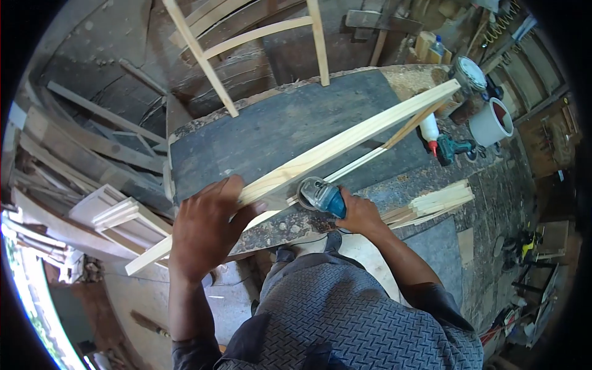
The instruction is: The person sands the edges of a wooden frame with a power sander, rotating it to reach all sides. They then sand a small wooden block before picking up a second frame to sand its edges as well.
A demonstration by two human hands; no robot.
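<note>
My left hand [206,225] is wrapped over a long pale wooden rail [345,143], which slants across the bench from lower left to upper right. A thinner strip of wood [361,161] runs along the near side of the rail. My right hand [361,214] grips the blue body of an angle grinder [324,196], its dusty round head right at the near side of the wood, a little right of my left hand. The contact between disc and wood is hidden by the head.
A dark board [277,132] covers the bench. At right are a glue bottle [430,129] with a red cap, a teal drill [453,148], a white bucket [491,122] and a tin [468,74]. Wood strips [431,203] lie near my right arm. A wooden frame [259,42] leans behind.
</note>
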